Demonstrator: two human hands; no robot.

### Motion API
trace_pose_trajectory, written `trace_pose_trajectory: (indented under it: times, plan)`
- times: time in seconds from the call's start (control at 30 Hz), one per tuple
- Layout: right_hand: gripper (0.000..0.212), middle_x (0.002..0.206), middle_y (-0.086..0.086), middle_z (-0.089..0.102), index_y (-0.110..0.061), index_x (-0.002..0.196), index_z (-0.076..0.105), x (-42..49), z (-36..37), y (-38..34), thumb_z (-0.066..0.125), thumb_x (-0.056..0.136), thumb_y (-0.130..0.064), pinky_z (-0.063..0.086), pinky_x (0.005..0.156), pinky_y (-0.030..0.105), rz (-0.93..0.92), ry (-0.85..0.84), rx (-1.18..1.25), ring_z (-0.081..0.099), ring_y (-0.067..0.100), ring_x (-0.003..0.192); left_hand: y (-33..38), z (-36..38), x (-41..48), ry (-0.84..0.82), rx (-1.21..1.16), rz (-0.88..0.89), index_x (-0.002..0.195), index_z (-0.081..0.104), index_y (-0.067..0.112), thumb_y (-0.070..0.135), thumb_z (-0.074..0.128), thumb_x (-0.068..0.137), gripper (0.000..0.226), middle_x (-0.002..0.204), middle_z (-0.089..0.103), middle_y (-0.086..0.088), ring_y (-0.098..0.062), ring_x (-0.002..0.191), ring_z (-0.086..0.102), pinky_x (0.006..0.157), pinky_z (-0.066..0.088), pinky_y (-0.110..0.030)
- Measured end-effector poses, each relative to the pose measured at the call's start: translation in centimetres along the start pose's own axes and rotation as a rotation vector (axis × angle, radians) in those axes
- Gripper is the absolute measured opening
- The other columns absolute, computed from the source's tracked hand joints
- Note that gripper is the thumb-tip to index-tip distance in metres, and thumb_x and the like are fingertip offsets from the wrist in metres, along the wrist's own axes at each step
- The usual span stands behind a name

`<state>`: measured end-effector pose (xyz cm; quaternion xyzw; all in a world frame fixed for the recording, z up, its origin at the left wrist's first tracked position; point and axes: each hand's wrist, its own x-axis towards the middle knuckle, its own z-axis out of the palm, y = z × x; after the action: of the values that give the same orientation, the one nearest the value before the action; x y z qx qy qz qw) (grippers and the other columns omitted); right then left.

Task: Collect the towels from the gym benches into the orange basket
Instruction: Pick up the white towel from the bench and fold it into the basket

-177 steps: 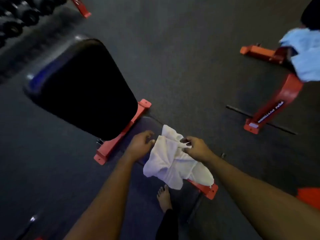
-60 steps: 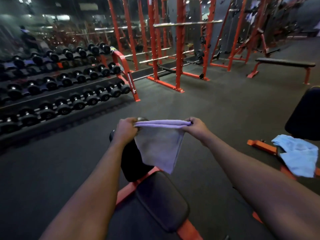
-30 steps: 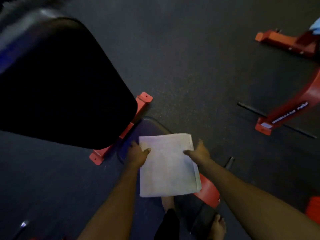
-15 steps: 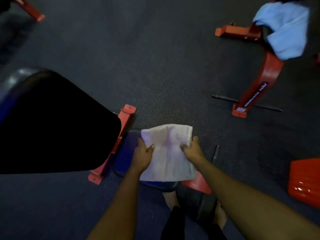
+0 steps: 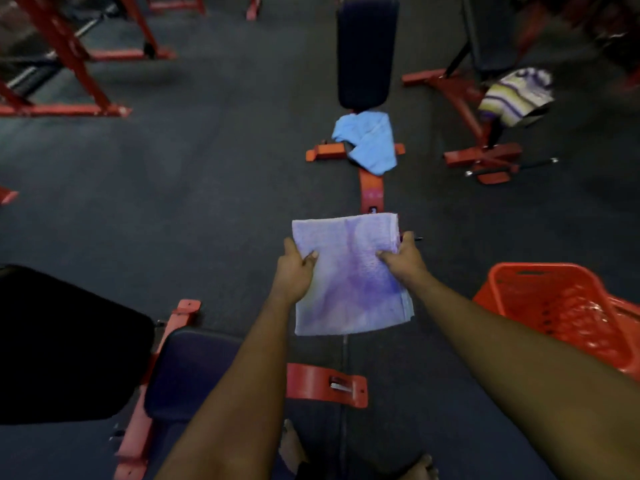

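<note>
Gripping the folded towel [image 5: 349, 289] with left hand [image 5: 294, 273] and right hand [image 5: 403, 261], outside the orange basket [image 5: 554, 268].

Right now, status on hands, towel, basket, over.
Left hand, right hand both gripping folded pale purple cloth towel. Orange plastic basket at right, nothing between. Crumpled blue towel ahead.

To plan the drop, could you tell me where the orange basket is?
In the head view the orange basket sits on the floor beside the right forearm, right of the folded towel.

Left hand [image 5: 294, 268] and right hand [image 5: 401, 259] are reaching toward 12 o'clock, pinching the towel [image 5: 349, 289] at its 9 and 3 o'clock edges
</note>
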<state>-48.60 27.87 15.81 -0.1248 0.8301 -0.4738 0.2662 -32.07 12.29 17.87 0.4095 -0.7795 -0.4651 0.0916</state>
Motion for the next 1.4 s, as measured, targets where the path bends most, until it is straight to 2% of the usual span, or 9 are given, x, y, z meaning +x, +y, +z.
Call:
trace_pose_trajectory:
  times: [0.13,0.37,0.5,0.63,0.87,1.1,1.27,1.37,1.4]
  plan:
    - [0.045,0.109,0.011,0.055,-0.009,0.114,0.037,0.1,-10.3,2.7,0.071,0.085,-0.017,0.040,0.080,0.031,-0.008,0.119,0.005,0.057,0.026,0.098,7.1,7.6,-0.7,-0.062,0.002,0.085,0.127,0.030,0.012,0.036,0.052,0.095,0.046,0.121,0.060,-0.018,-0.037,0.102,0.063,0.087,0.053,-0.048]
    - [0.048,0.102,0.009,0.056,-0.007,0.117,0.040,1.2,-26.6,9.3,0.073,0.083,-0.016,0.040,0.078,0.032,0.066,0.340,0.046,0.060,0.029,0.097,18.0,21.5,-0.7,-0.212,0.030,0.283,0.141,0.019,0.015,0.025,0.055,0.095,0.059,0.120,0.060,-0.020,-0.040,0.102,0.062,0.079,0.042,-0.033]
    - [0.044,0.100,0.007,0.056,-0.010,0.113,0.040,3.0,-33.4,13.1,0.072,0.084,-0.013,0.038,0.075,0.031,0.112,0.412,0.050,0.058,0.026,0.092,21.8,28.9,0.6,-0.324,0.022,0.331,0.146,0.006,0.036,0.024,0.052,0.095,0.070,0.111,0.061,-0.014,-0.034,0.100,0.064,0.083,0.046,-0.036]
    - [0.043,0.098,0.005,0.056,-0.007,0.116,0.041,6.0,-39.7,16.4,0.070,0.085,-0.013,0.040,0.073,0.032,0.173,0.430,0.024,0.057,0.026,0.090,24.7,36.5,2.8,-0.413,-0.034,0.354,0.142,0.002,0.054,0.029,0.052,0.093,0.074,0.123,0.061,-0.009,-0.027,0.105,0.062,0.091,0.050,-0.044]
    - [0.045,0.104,0.016,0.064,-0.001,0.119,0.045,12.0,-47.1,22.1,0.071,0.083,-0.011,0.040,0.072,0.033,0.301,0.492,-0.086,0.063,0.035,0.098,27.3,48.8,7.0,-0.497,0.090,0.310,0.129,0.030,0.027,0.010,0.048,0.093,0.044,0.083,0.058,-0.010,-0.025,0.067,0.061,0.056,0.040,-0.027]
    - [0.052,0.113,0.019,0.066,-0.005,0.124,0.046,17.3,-51.3,30.6,0.073,0.081,-0.017,0.040,0.076,0.030,0.388,0.344,-0.190,0.064,0.038,0.102,25.8,58.2,8.2,-0.542,0.192,0.178,0.121,0.033,0.019,0.007,0.051,0.093,0.036,0.075,0.052,-0.006,-0.011,0.056,0.050,0.046,0.032,-0.021]
    - [0.053,0.122,0.017,0.063,-0.006,0.129,0.047,21.4,-52.0,37.0,0.071,0.083,-0.020,0.048,0.094,0.040,0.427,0.188,-0.289,0.061,0.038,0.112,23.0,64.4,8.2,-0.495,0.217,0.017,0.130,0.034,0.017,0.007,0.054,0.090,0.046,0.099,0.057,-0.016,-0.030,0.084,0.061,0.070,0.045,-0.034]
    - [0.061,0.127,0.022,0.060,-0.005,0.133,0.041,23.7,-52.2,40.4,0.069,0.083,-0.023,0.049,0.095,0.043,0.511,0.118,-0.400,0.060,0.042,0.113,21.1,67.4,8.2,-0.491,0.315,-0.151,0.147,0.021,0.011,0.011,0.055,0.090,0.067,0.138,0.042,-0.021,-0.039,0.122,0.049,0.096,0.042,-0.047]
    - [0.062,0.127,0.023,0.060,-0.005,0.133,0.041,24.4,-52.4,41.2,0.069,0.082,-0.025,0.051,0.095,0.045,0.548,0.108,-0.422,0.060,0.043,0.113,20.5,68.0,8.2,-0.460,0.349,-0.181,0.147,0.022,0.007,0.013,0.057,0.090,0.066,0.141,0.038,-0.023,-0.042,0.125,0.046,0.098,0.040,-0.046]
